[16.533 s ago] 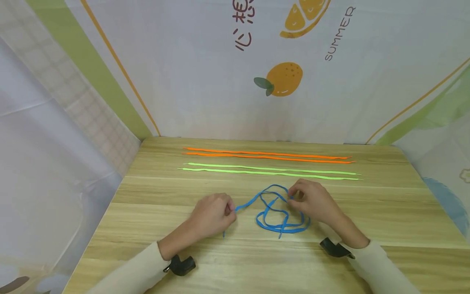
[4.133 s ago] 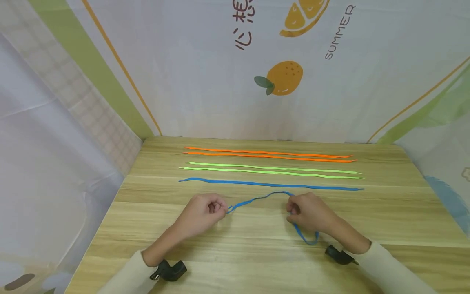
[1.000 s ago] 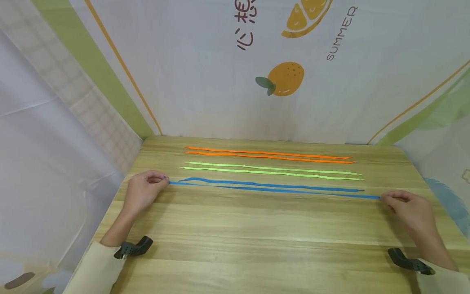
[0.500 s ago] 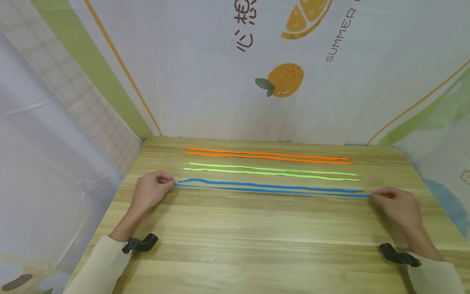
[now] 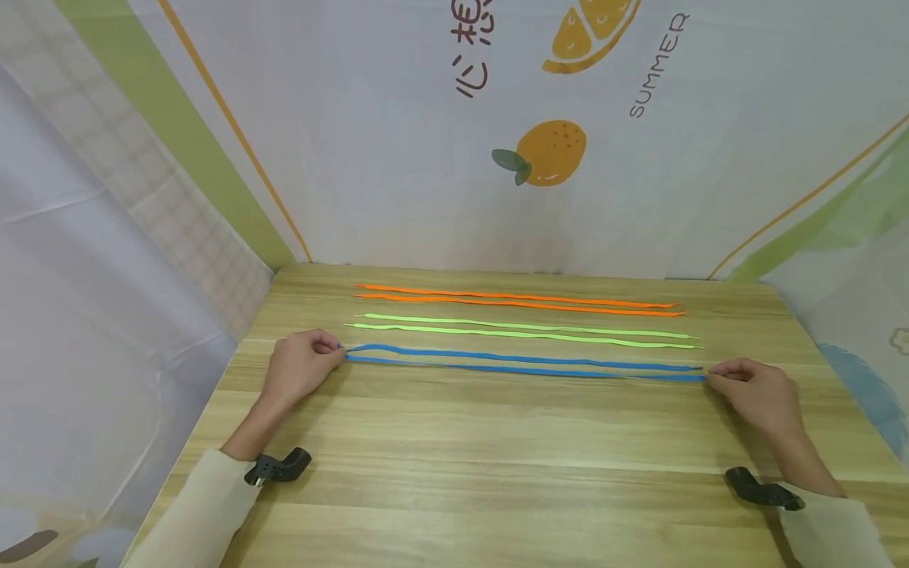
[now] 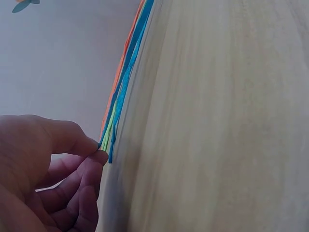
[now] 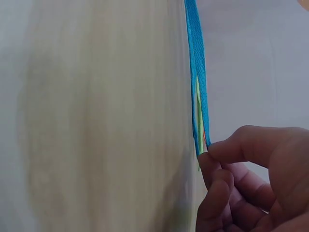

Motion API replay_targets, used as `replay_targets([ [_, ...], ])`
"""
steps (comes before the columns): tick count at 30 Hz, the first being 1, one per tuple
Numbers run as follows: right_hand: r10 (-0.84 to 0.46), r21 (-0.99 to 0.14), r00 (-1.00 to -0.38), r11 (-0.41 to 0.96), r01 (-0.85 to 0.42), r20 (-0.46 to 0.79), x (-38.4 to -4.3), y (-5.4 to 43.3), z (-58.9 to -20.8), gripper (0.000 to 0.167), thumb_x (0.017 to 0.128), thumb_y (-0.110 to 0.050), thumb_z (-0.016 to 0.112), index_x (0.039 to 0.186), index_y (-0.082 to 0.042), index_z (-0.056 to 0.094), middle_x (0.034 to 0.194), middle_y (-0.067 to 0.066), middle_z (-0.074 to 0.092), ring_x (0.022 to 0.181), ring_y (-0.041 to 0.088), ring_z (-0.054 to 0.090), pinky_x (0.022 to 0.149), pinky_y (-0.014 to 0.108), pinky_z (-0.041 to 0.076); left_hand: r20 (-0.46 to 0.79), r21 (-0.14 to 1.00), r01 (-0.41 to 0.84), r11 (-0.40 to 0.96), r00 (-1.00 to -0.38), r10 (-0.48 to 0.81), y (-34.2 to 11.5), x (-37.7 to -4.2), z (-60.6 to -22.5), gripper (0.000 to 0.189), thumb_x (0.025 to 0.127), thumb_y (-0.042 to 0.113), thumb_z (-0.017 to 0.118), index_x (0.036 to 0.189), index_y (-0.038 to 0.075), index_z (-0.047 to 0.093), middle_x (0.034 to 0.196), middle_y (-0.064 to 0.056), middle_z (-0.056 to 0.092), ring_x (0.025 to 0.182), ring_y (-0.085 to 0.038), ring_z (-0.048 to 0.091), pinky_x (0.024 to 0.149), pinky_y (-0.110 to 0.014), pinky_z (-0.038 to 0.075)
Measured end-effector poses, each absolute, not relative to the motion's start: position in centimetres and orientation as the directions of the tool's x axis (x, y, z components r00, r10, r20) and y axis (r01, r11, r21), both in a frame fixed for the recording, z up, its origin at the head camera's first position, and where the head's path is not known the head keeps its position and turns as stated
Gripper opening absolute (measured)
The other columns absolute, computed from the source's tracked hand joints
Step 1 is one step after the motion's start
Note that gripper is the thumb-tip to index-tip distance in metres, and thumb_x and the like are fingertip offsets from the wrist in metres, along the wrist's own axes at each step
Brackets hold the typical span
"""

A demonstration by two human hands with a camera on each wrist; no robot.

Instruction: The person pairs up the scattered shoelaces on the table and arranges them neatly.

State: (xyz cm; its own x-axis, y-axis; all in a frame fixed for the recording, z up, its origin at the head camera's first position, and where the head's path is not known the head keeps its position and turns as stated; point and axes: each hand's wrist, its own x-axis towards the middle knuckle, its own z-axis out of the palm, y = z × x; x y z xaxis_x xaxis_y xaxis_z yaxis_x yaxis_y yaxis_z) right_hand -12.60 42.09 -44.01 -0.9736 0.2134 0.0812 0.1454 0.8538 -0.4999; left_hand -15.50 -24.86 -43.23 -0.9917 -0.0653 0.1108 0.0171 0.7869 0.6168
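A blue shoelace (image 5: 540, 372) is stretched almost straight from side to side, one end at each hand. My left hand (image 5: 301, 367) pinches its left end between thumb and forefinger, as the left wrist view also shows. At the other end, the thumb and forefinger of my right hand (image 5: 760, 394) pinch the tip; in the right wrist view the held blue shoelace (image 7: 203, 92) rises from the fingertips. Just behind it lies a second blue shoelace (image 5: 490, 355), nearly parallel. Whether the held lace touches the table along its length I cannot tell.
Two light green shoelaces (image 5: 525, 335) and two orange shoelaces (image 5: 525, 304) lie in straight rows farther back on the wooden table (image 5: 483, 465). A printed white cloth (image 5: 398, 173) hangs behind the table's rear edge. Black wrist devices (image 5: 280, 465) sit on both sleeves.
The blue tangle seen first is now two straight laces, one laid down earlier. Over the last second both hands have moved inward, and the held lace has come closer alongside the other blue one.
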Motion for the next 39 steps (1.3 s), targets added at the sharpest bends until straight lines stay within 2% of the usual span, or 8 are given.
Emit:
replay_targets([
  [3, 0.203, -0.498, -0.975, 0.857, 0.134, 0.086, -12.82, 42.00, -44.00, 0.029, 0.099, -0.025, 0.078, 0.102, 0.004, 0.079, 0.094, 0.018, 0.080, 0.082, 0.018, 0.064, 0.071, 0.036, 0.044, 0.118, 0.610, 0.028, 0.792, -0.991, -0.056, -24.75, -15.53, -43.25, 0.013, 0.094, 0.018, 0.077, 0.093, 0.006, 0.080, 0.083, -0.003, 0.078, 0.079, -0.022, 0.070, 0.073, -0.039, 0.051],
  [8, 0.182, -0.497, -0.979, 0.860, 0.113, 0.093, -13.13, 41.84, -44.23, 0.027, 0.098, -0.024, 0.079, 0.102, 0.003, 0.079, 0.095, 0.018, 0.080, 0.084, 0.020, 0.066, 0.073, 0.038, 0.044, 0.115, 0.601, 0.034, 0.799, -0.992, -0.044, -24.55, -15.61, -43.27, 0.014, 0.095, 0.019, 0.076, 0.093, 0.005, 0.080, 0.084, -0.005, 0.078, 0.077, -0.023, 0.071, 0.070, -0.038, 0.051],
  [18, 0.165, -0.504, -0.982, 0.858, 0.098, 0.091, -13.20, 41.39, -44.64, 0.026, 0.099, -0.023, 0.078, 0.102, 0.003, 0.078, 0.093, 0.018, 0.080, 0.086, 0.030, 0.069, 0.073, 0.039, 0.045, 0.057, 0.590, 0.025, 0.807, -0.998, -0.010, -24.39, -15.71, -43.22, 0.018, 0.096, 0.020, 0.079, 0.098, 0.002, 0.080, 0.087, -0.007, 0.077, 0.081, -0.025, 0.071, 0.071, -0.039, 0.052],
  [27, 0.168, -0.499, -0.984, 0.859, 0.113, 0.066, -12.98, 41.51, -44.46, 0.029, 0.100, -0.027, 0.078, 0.102, 0.002, 0.078, 0.091, 0.015, 0.079, 0.085, 0.028, 0.068, 0.072, 0.039, 0.045, 0.029, 0.581, 0.029, 0.814, -0.999, 0.016, -24.42, -15.62, -43.13, 0.021, 0.098, 0.022, 0.078, 0.100, 0.001, 0.080, 0.088, -0.007, 0.078, 0.084, -0.026, 0.072, 0.073, -0.041, 0.053],
  [35, 0.161, -0.500, -0.986, 0.858, 0.120, 0.039, -12.67, 41.84, -44.16, 0.033, 0.102, -0.030, 0.076, 0.107, 0.002, 0.078, 0.098, 0.018, 0.080, 0.094, 0.039, 0.069, 0.076, 0.041, 0.046, 0.020, 0.586, 0.015, 0.810, -1.000, 0.003, -24.56, -15.53, -43.28, 0.024, 0.099, 0.025, 0.078, 0.103, 0.001, 0.079, 0.091, -0.009, 0.079, 0.087, -0.028, 0.073, 0.074, -0.042, 0.053],
  [39, 0.157, -0.487, -0.987, 0.865, 0.116, 0.043, -12.48, 42.05, -44.01, 0.034, 0.102, -0.031, 0.075, 0.110, 0.002, 0.078, 0.100, 0.019, 0.080, 0.095, 0.039, 0.069, 0.076, 0.041, 0.045, 0.012, 0.591, -0.004, 0.807, -1.000, -0.014, -24.86, -15.31, -43.28, 0.026, 0.099, 0.028, 0.078, 0.106, 0.003, 0.079, 0.093, -0.008, 0.078, 0.088, -0.027, 0.072, 0.075, -0.041, 0.052],
])
